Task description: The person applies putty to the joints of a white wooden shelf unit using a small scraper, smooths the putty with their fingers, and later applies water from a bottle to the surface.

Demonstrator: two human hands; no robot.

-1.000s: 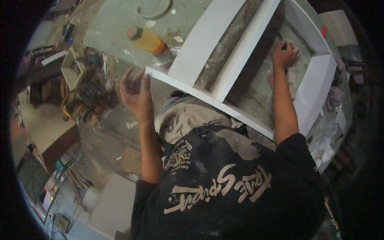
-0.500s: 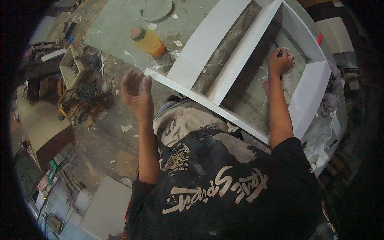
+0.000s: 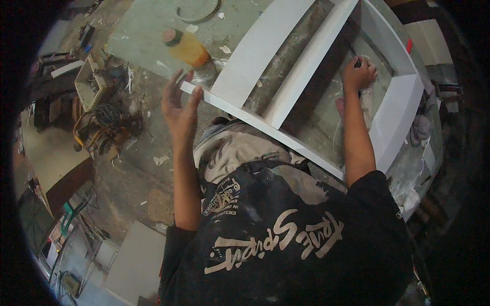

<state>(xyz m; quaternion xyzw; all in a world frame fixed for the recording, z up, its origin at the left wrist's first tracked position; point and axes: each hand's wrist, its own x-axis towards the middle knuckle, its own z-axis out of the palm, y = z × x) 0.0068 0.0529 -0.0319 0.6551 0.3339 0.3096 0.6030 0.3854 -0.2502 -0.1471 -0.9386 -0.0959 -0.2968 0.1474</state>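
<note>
A white panel frame [image 3: 259, 120] with boards set across it lies on the greenish worktop in front of me. My left hand [image 3: 179, 104] is at the frame's left corner, its thumb and fingers spread either side of the board end. Whether the fingers touch the board I cannot tell. Inside the frame's right-hand compartment, my right hand [image 3: 360, 77] is closed around a slim dark tool [image 3: 358, 62]; most of it is hidden by the fingers, so its kind is unclear. A pale crumpled cloth [image 3: 366, 104] lies beside and beneath that wrist.
A jar of orange-yellow liquid [image 3: 188, 50] stands beyond my left hand. A pale ring-shaped strip [image 3: 198, 19] and paper scraps lie on the worktop [image 3: 138, 38]. On the floor at left are coiled cable [image 3: 108, 115] and an open box [image 3: 92, 84]. A red object [image 3: 409, 46] sits by the frame's right edge.
My left hand has moved right and slightly up to the frame's corner, with its fingers around the board end. My right hand has stayed nearly in place.
</note>
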